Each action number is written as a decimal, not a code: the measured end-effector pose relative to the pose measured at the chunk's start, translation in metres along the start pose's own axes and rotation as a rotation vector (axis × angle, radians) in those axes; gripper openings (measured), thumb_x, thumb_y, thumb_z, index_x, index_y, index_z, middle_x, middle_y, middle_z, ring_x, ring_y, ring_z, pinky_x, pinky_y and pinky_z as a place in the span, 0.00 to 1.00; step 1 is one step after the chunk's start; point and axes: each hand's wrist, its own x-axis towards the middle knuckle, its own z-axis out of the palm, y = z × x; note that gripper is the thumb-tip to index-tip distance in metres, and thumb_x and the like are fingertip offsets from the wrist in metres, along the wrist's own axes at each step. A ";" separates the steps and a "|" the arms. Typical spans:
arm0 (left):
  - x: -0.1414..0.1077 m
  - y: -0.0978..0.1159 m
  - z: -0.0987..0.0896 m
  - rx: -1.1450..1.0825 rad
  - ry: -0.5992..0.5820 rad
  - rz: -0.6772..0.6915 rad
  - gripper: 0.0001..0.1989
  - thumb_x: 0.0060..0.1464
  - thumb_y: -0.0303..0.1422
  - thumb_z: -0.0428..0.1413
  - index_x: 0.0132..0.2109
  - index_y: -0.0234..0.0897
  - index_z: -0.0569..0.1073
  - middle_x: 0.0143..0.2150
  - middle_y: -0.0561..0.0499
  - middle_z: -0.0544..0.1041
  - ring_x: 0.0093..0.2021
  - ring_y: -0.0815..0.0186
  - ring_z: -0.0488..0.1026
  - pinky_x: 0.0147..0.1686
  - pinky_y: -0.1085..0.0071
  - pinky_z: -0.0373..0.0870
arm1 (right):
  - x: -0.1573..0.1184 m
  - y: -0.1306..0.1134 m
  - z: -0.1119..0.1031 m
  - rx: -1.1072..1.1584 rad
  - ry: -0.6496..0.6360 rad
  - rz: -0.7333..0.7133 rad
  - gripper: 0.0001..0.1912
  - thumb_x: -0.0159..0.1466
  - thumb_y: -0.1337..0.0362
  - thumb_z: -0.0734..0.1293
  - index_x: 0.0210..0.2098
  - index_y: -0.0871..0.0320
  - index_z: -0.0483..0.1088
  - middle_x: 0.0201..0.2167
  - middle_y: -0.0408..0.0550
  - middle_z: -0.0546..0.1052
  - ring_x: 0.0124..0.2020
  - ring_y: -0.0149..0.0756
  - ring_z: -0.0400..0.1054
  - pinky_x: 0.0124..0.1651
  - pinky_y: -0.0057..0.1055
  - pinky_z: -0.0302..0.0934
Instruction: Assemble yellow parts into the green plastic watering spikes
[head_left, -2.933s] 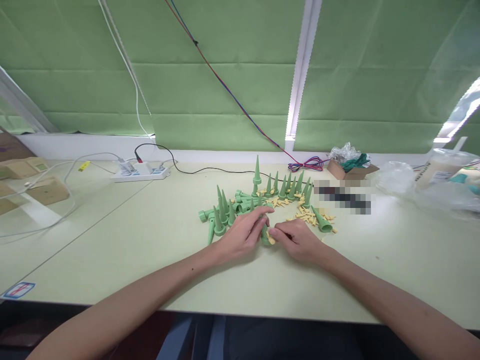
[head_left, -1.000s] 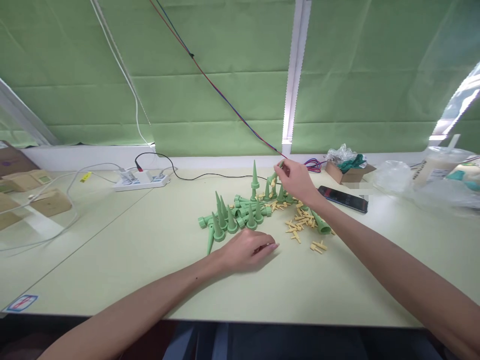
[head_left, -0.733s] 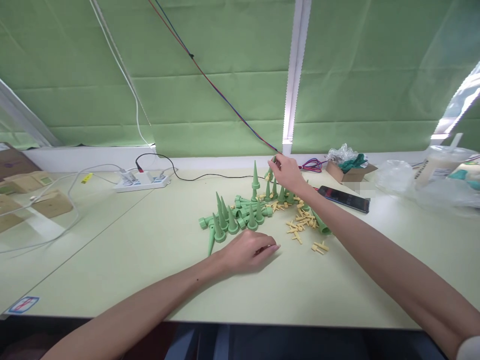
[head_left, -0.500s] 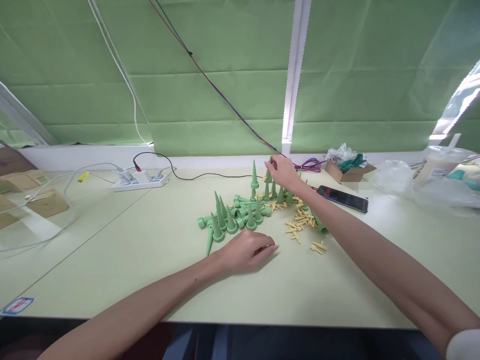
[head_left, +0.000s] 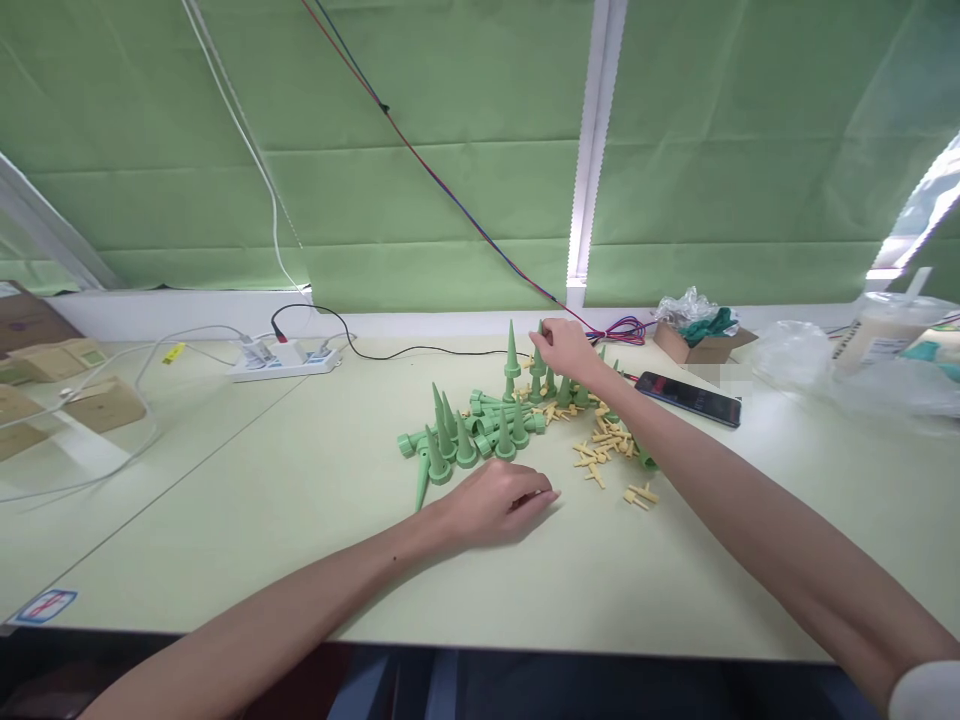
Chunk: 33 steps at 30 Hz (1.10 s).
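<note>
My right hand (head_left: 568, 347) is at the back of the pile, its fingers pinched at the upper part of a green plastic cone spike (head_left: 538, 366). That spike stands upright on another green piece, beside a similar two-piece stack (head_left: 511, 360). My left hand (head_left: 501, 498) rests on the table in front, fingers curled together; nothing shows between the visible fingertips. Just behind it are several upright green cones (head_left: 465, 448) and green cones lying on their sides (head_left: 491, 402). Small yellow branched plastic pieces (head_left: 611, 440) lie scattered to the right, partly under my right forearm.
A phone (head_left: 688, 398) lies right of the pile. Behind it is a small cardboard box (head_left: 701, 348) with clear wrap and green material. A drink cup (head_left: 881, 335) and plastic bags stand far right. A power strip (head_left: 285, 366) with cables and brown packages (head_left: 105, 408) are left.
A green spike now shows upright on a green piece under my right fingertips, forming a stack; my right hand has shifted slightly. My left hand stays in place on the table.
</note>
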 end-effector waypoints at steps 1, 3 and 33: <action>0.000 0.000 0.000 0.000 0.002 -0.002 0.18 0.67 0.31 0.45 0.26 0.35 0.64 0.22 0.54 0.63 0.22 0.71 0.57 0.26 0.71 0.54 | 0.000 0.000 0.000 -0.002 -0.001 0.002 0.15 0.67 0.61 0.61 0.23 0.55 0.61 0.22 0.48 0.70 0.27 0.39 0.61 0.32 0.33 0.51; 0.000 0.000 0.001 0.001 0.002 -0.003 0.18 0.67 0.31 0.45 0.26 0.35 0.64 0.22 0.54 0.63 0.22 0.71 0.57 0.26 0.71 0.54 | -0.001 0.000 -0.001 -0.006 -0.006 0.005 0.14 0.67 0.62 0.61 0.24 0.55 0.62 0.23 0.49 0.71 0.27 0.40 0.62 0.33 0.33 0.51; 0.002 -0.004 0.003 0.017 -0.003 -0.055 0.22 0.68 0.35 0.45 0.25 0.35 0.65 0.22 0.54 0.65 0.23 0.71 0.58 0.27 0.71 0.55 | -0.116 -0.024 -0.016 0.047 -0.134 -0.192 0.09 0.70 0.66 0.60 0.44 0.59 0.70 0.39 0.52 0.75 0.33 0.39 0.70 0.35 0.31 0.59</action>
